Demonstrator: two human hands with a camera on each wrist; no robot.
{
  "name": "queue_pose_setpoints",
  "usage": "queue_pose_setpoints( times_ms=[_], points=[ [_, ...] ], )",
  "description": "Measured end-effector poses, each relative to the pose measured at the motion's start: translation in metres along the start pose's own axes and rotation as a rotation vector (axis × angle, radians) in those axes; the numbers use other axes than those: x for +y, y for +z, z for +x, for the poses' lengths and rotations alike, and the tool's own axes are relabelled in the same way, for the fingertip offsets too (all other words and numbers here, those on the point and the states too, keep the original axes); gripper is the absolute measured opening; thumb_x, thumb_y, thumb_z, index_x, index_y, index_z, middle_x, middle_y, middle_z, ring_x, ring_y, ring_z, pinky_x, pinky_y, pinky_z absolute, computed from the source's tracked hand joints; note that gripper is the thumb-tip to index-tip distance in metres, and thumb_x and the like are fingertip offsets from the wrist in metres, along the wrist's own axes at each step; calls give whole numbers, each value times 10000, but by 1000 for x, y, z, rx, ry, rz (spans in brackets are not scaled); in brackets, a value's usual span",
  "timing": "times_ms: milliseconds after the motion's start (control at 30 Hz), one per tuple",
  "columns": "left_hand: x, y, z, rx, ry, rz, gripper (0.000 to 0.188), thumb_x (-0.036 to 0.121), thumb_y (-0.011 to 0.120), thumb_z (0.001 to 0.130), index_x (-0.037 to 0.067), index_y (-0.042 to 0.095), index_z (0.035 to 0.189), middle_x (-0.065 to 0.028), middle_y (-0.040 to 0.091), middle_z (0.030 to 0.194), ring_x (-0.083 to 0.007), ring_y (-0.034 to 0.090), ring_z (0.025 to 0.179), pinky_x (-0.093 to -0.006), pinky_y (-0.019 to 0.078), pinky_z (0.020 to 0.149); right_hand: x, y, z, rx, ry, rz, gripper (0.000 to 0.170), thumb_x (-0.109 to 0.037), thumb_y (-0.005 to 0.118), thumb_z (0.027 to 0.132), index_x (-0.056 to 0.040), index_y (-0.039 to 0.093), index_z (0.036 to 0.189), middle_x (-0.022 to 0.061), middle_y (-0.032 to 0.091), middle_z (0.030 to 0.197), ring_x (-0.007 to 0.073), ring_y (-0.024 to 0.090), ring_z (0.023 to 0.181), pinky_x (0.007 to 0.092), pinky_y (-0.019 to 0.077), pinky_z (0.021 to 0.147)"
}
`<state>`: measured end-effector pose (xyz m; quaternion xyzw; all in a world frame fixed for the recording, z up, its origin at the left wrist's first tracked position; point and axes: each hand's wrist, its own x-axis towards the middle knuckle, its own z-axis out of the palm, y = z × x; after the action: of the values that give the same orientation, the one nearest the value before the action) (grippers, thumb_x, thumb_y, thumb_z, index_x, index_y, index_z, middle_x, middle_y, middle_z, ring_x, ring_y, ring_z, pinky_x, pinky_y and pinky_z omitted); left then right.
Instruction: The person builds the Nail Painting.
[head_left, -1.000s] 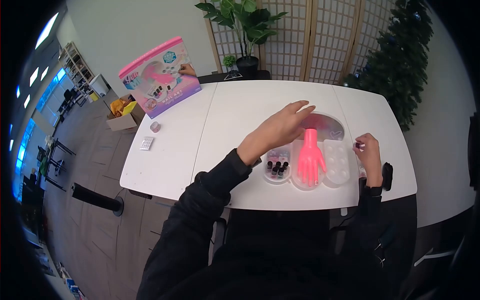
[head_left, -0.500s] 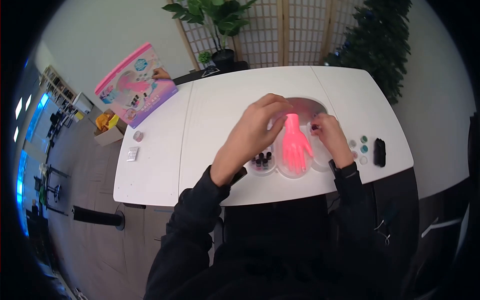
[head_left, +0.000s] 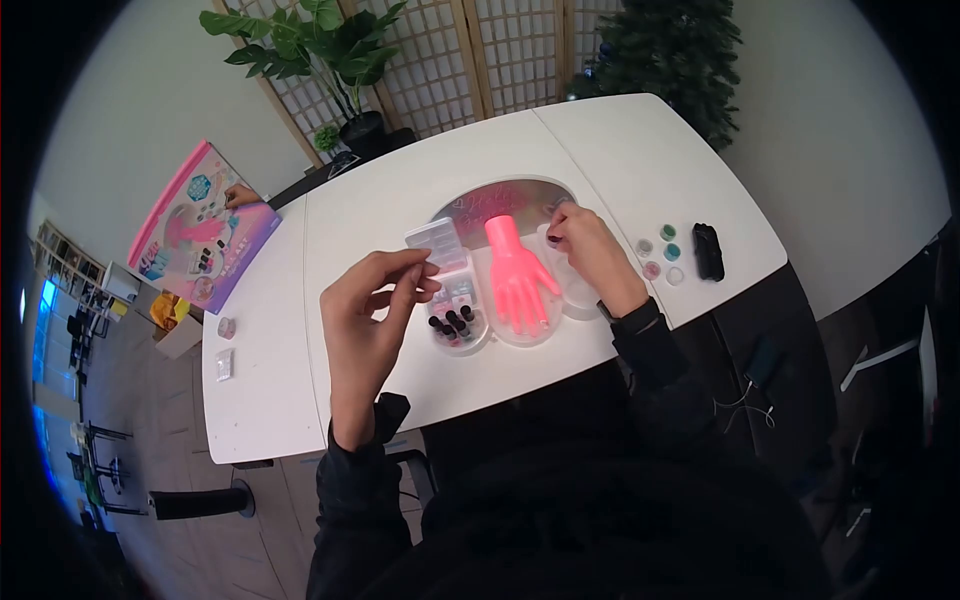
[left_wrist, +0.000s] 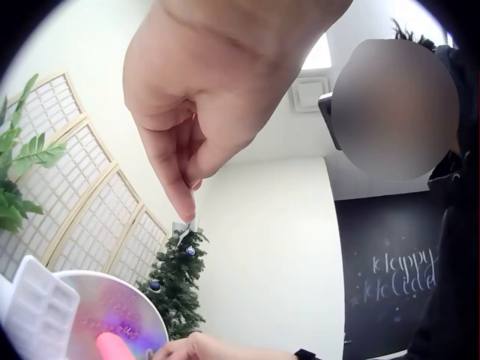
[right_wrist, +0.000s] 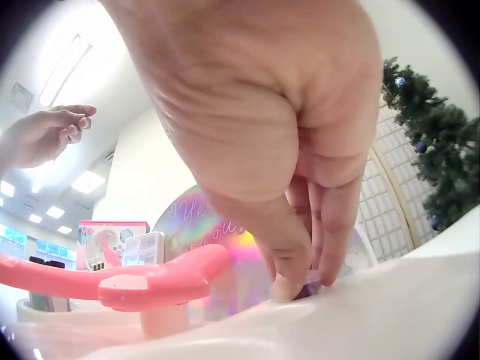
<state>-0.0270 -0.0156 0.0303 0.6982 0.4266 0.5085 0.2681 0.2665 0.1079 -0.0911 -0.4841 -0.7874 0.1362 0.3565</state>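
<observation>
My right hand (head_left: 592,255) pinches a small purple pot (right_wrist: 307,289) low over the white tray (head_left: 580,299), right of the pink model hand (head_left: 520,285). In the right wrist view, fingertips and thumb close on its sides at the tray surface. My left hand (head_left: 362,325) is raised left of the tray, thumb and forefinger tips together; a pale bit shows at the tips in the left wrist view, and I cannot tell if they hold it. Below it lie several black-capped bottles (head_left: 455,325) and a clear compartment case (head_left: 436,243). A shiny mirror panel (head_left: 472,213) backs the tray.
Several small glitter pots (head_left: 671,253) and a black case (head_left: 708,252) sit at the table's right. Far left are a nail art box (head_left: 205,235), a small pot (head_left: 226,327) and a white packet (head_left: 224,364). A plant (head_left: 335,60) and a tree (head_left: 665,65) stand behind.
My right hand has carried the purple pot leftward from the table's right side to the tray. The left hand has drawn back from above the model hand. The head view has shifted rightward.
</observation>
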Motion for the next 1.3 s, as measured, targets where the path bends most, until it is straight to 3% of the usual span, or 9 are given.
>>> queue_pose_setpoints(
  times_ms=[200, 400, 533, 667, 867, 1000, 1133, 1200, 1300],
  points=[
    [-15, -2, -11, -61, 37, 124, 212, -80, 631, 1008, -60, 749, 1183, -146, 769, 1012, -215, 784, 885, -310, 650, 796, -3, -5, -19, 87, -103, -157, 67, 87, 644, 876, 82, 698, 914, 247, 710, 1032, 423, 724, 951, 466, 587, 804],
    [-17, 10, -11, -116, 38, 128, 207, -76, 650, 991, -49, 761, 1163, -138, 778, 985, -205, 780, 869, -300, 626, 779, -10, -6, -48, -1, -122, -260, 267, 98, 595, 895, 62, 737, 1119, 208, 750, 1166, 410, 726, 1011, 470, 587, 858],
    [-10, 21, -9, -200, 103, 195, 203, -88, 666, 958, -40, 774, 1124, -133, 790, 1000, -198, 777, 891, -293, 599, 760, 20, -30, -42, 94, -111, -45, 246, 93, 604, 876, 51, 753, 1067, 198, 750, 1202, 397, 729, 1022, 463, 591, 881],
    [-9, 17, -6, -210, 138, 241, 175, -92, 693, 932, -38, 766, 1082, -144, 776, 1001, -246, 766, 854, -320, 616, 768, 77, -84, -43, 320, 421, -328, 315, 100, 691, 818, -57, 827, 1054, 161, 771, 1184, 351, 757, 989, 425, 614, 857],
    [-12, 19, -6, -217, 128, 207, 197, -109, 668, 920, -27, 777, 1062, -134, 783, 1006, -223, 760, 866, -310, 592, 748, 128, -100, -44, 157, 605, -388, 184, -2, 824, 749, -53, 818, 926, 183, 779, 1014, 382, 767, 948, 452, 621, 863],
    [-13, 17, -6, -231, 135, 217, 197, -111, 667, 919, -35, 773, 1067, -139, 781, 970, -223, 764, 855, -307, 594, 755, 151, -88, -37, 138, 534, -425, 227, -33, 855, 747, -41, 825, 972, 202, 778, 994, 385, 770, 970, 446, 624, 876],
    [-11, 12, -8, -217, 112, 214, 204, -112, 667, 924, -32, 774, 1079, -135, 780, 948, -226, 768, 852, -306, 598, 757, 91, -89, -19, 213, 335, -377, 277, -17, 881, 733, 1, 818, 1002, 202, 771, 1010, 369, 772, 931, 412, 637, 863],
    [-11, 12, -8, -222, 117, 204, 215, -115, 668, 925, -29, 774, 1092, -131, 779, 939, -227, 771, 847, -309, 601, 758, 64, -80, -13, 193, 108, 45, 273, 28, 874, 744, 12, 811, 1009, 180, 759, 1014, 324, 770, 893, 375, 644, 837],
    [-9, 16, -10, -227, 115, 182, 216, -121, 671, 921, -32, 774, 1089, -129, 778, 936, -222, 772, 851, -311, 602, 764, 34, -60, -8, 57, 68, 150, 272, 110, 840, 778, 39, 793, 1036, 129, 757, 1066, 242, 770, 923, 324, 661, 866]
  ],
)
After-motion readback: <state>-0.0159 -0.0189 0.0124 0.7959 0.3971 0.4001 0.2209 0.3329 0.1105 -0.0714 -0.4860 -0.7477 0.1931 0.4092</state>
